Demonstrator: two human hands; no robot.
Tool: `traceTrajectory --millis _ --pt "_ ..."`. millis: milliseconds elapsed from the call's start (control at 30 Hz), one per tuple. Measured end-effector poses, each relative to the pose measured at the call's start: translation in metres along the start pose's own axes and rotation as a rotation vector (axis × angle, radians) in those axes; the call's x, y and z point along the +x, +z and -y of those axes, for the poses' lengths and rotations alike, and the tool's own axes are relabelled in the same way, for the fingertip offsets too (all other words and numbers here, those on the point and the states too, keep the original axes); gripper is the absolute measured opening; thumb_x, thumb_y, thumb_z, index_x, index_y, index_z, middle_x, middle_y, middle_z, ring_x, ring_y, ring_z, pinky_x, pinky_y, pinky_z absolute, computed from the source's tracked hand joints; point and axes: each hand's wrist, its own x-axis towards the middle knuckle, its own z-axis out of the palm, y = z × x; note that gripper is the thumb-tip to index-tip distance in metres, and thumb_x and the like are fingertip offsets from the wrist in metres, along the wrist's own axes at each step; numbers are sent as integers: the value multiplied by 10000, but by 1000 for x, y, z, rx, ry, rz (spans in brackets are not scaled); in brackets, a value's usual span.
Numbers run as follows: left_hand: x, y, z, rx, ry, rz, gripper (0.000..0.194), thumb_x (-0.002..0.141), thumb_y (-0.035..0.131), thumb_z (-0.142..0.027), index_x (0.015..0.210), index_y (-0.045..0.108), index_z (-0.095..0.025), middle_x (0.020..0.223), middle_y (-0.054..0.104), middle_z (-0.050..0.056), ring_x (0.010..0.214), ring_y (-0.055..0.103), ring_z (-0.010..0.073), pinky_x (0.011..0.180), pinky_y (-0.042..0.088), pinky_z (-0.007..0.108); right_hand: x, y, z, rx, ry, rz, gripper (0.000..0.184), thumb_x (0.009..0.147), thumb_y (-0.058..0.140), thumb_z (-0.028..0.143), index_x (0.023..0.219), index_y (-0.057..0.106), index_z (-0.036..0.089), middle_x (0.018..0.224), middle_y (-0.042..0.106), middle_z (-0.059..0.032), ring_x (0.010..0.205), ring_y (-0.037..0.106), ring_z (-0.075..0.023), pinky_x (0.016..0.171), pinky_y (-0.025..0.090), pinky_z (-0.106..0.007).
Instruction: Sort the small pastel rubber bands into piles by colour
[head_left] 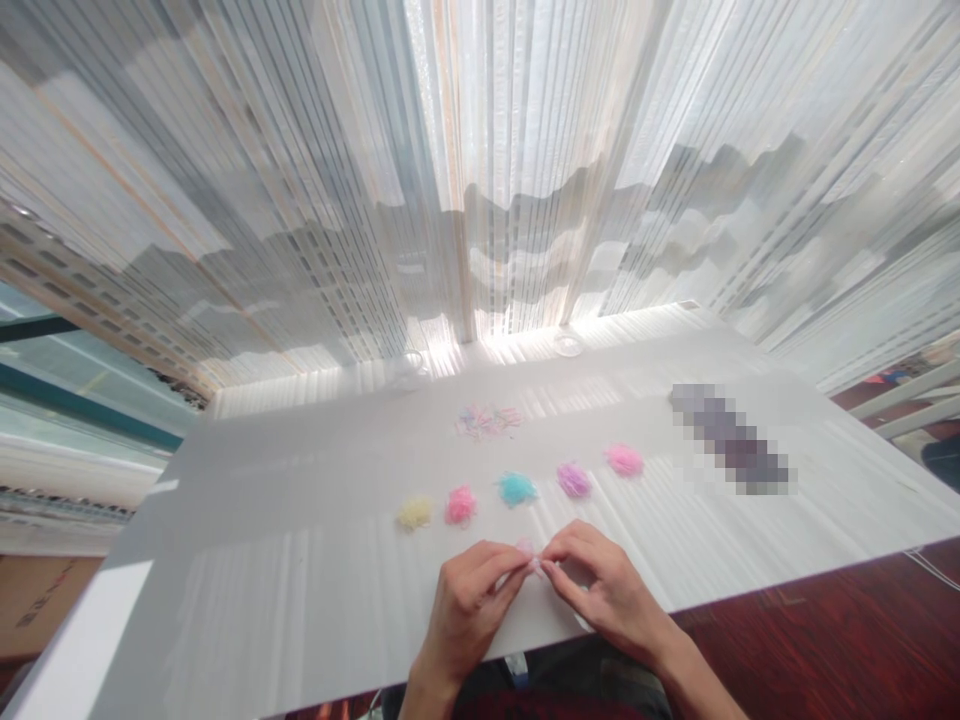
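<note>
My left hand [474, 598] and my right hand [604, 585] meet over the white table's near edge, thumbs and fingertips pinched together. Between them they hold a small pale pink, thin, loop-like piece [526, 547]; its exact kind is too small to make out. Just beyond my hands lies a row of small heaps of thin, stringy bits: a yellow heap [414, 514], a coral pink heap [460, 505], a turquoise heap [517, 488], a purple heap [574, 479] and a light pink heap [625, 460]. Farther back is a loose mixed pastel pile [489, 421].
The white table [300, 560] runs back to a striped sheer curtain [517, 180]. A pixelated dark object [731, 440] lies at the right. A clear round item [568, 345] sits by the curtain. A cardboard box [45, 605] stands at lower left.
</note>
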Motion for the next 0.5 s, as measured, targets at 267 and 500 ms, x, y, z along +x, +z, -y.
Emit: traceTrajectory --millis 267,500 --pt "0 0 0 -4 -48 -10 94 993 656 -201 999 749 -189 878 787 61 687 695 142 621 560 215 -1 2 3 8 -74 -75 119 986 648 242 1093 700 241 938 720 -50 861 695 -185 775 582 -298" --pt "-2 1 -1 32 -116 14 99 1010 621 -224 980 711 -197 854 761 31 637 632 121 602 514 211 2 4 6 -15 -50 -57 114 1001 606 210 1004 713 247 905 719 -42 838 699 -184 759 582 -295"
